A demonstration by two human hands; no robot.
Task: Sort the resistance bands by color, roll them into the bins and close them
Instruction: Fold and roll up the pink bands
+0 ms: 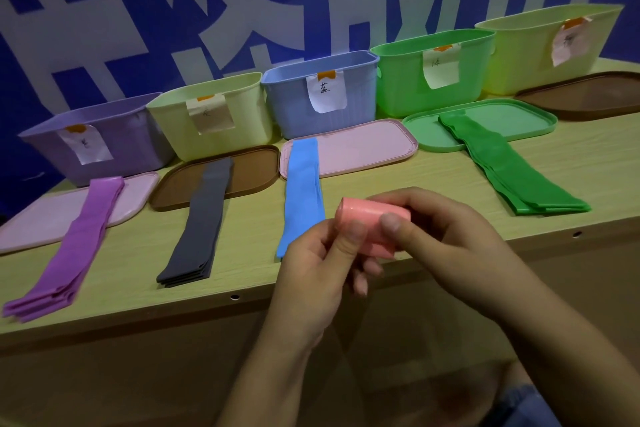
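A pink resistance band, rolled into a tight cylinder, is held above the table's front edge by both hands. My left hand pinches its left end and my right hand grips its right side. Flat stacks lie on the table: purple bands, grey bands, blue bands and green bands. Behind them stand open bins: purple bin, pale yellow bin, blue bin, green bin and a far-right yellow bin, each with a paper label.
Lids lie in front of the bins: a pink lid, a brown lid, a second pink lid, a green lid and a brown lid. The wooden table ends at a front edge under my hands. A blue wall stands behind.
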